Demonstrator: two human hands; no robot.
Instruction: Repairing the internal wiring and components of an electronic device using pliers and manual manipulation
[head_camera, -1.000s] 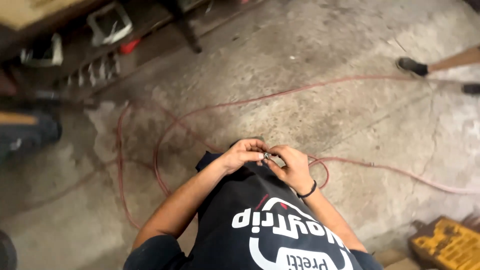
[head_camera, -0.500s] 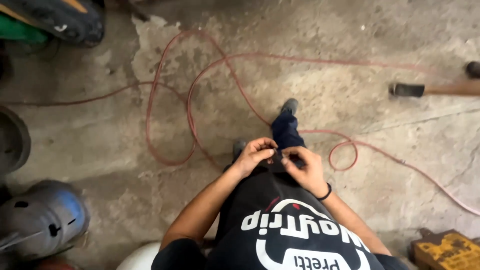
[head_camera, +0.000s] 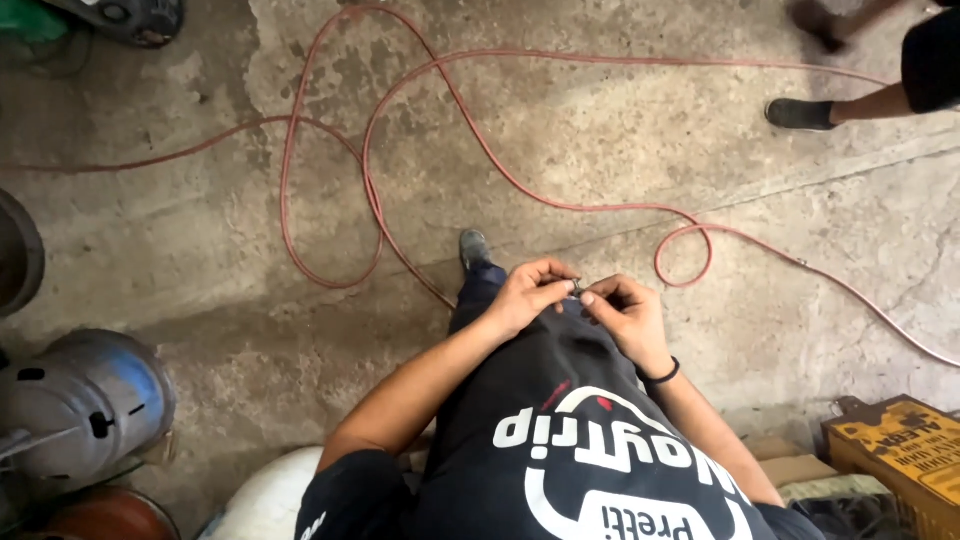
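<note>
Both of my hands meet in front of my belly, above the black printed shirt (head_camera: 580, 440). My left hand (head_camera: 530, 292) and my right hand (head_camera: 622, 312) pinch a small dark metal piece (head_camera: 578, 289) between their fingertips. What the piece is I cannot tell; it is mostly hidden by the fingers. A black band sits on my right wrist. My shoe (head_camera: 473, 247) and dark trouser leg show just beyond the hands.
A long red hose (head_camera: 370, 190) loops over the stained concrete floor. A grey-blue metal cylinder (head_camera: 85, 400) lies at the left, a yellow box (head_camera: 900, 455) at the lower right. Another person's leg and shoe (head_camera: 800, 113) stand at the top right.
The view has swung over the floor, bringing the cylinder closer and the other person's leg into sight. My hands have stayed together on the small piece.
</note>
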